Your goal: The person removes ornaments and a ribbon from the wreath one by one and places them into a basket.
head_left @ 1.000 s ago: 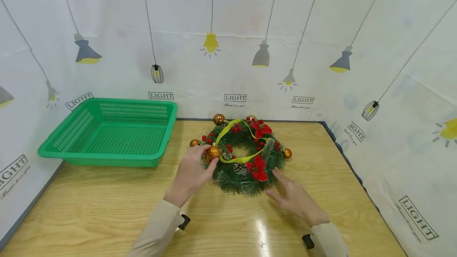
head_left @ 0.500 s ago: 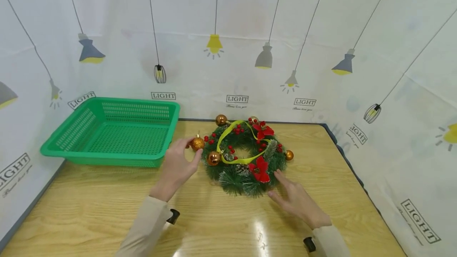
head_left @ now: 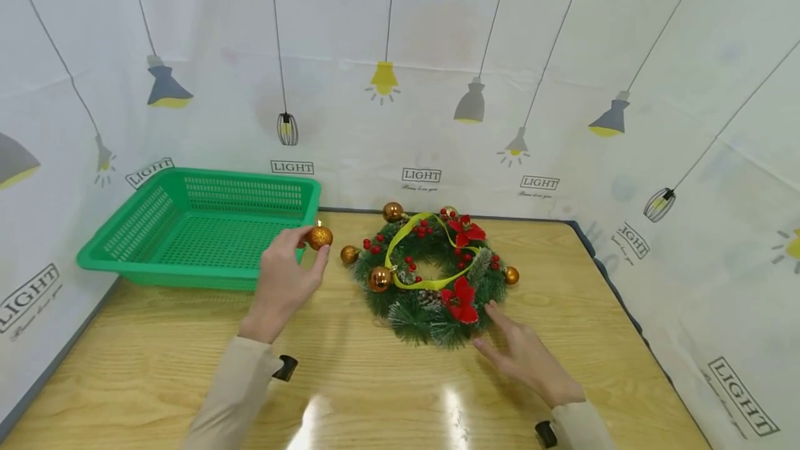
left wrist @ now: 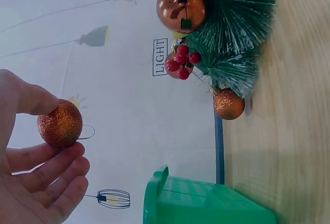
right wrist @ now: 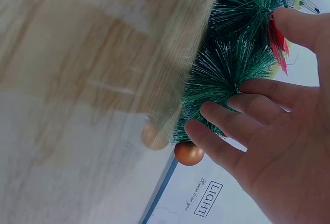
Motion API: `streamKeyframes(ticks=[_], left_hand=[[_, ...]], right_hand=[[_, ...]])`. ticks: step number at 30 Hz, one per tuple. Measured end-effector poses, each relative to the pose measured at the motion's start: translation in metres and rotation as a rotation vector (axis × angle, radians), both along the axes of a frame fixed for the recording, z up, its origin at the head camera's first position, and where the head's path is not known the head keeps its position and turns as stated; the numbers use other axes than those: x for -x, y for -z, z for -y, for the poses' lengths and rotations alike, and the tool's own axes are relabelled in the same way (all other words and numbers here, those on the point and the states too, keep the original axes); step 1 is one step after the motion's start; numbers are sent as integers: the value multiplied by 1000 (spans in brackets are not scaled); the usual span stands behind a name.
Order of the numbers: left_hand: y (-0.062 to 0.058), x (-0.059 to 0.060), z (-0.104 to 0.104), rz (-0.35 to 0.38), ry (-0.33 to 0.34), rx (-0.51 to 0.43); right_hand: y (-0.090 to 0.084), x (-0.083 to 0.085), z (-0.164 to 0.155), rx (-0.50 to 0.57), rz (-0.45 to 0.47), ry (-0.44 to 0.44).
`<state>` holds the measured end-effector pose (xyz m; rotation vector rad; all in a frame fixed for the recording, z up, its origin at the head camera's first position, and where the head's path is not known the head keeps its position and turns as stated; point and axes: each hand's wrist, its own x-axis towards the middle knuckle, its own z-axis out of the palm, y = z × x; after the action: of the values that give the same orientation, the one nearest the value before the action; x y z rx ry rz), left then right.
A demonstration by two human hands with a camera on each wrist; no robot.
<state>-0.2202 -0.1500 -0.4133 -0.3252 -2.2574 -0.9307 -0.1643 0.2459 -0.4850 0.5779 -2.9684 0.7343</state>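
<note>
Left hand (head_left: 284,283) pinches a glittery orange bauble (head_left: 321,237) between thumb and fingertips, wire loop (left wrist: 87,132) free. In head view, bauble sits just off the 3 o'clock side of the green slotted basket (head_left: 187,269); Christmas wreath (head_left: 412,314) lies between bauble's 3 and 4 o'clock. Right hand (head_left: 525,356), fingers spread wide, holds nothing, at wreath's 4 o'clock edge; can't tell if touching. Handling, my judgement: light, even pinch, loop clear of needles; palm-side fingers off the glitter; right hand ready to steady wreath without crushing needles.
</note>
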Motion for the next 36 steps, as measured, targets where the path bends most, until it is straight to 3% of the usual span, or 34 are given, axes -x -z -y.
streamKeyframes(ticks=[14, 19, 27, 36], left_hand=[[-18, 12, 23, 42, -33, -30], [-14, 13, 31, 78, -60, -28], [-2, 20, 48, 50, -79, -56], [-14, 28, 70, 77, -114, -44]], right_hand=[[0, 1, 5, 8, -40, 3], [2, -1, 4, 2, -64, 9], [6, -4, 2, 9, -82, -13], [5, -5, 5, 15, -98, -2]])
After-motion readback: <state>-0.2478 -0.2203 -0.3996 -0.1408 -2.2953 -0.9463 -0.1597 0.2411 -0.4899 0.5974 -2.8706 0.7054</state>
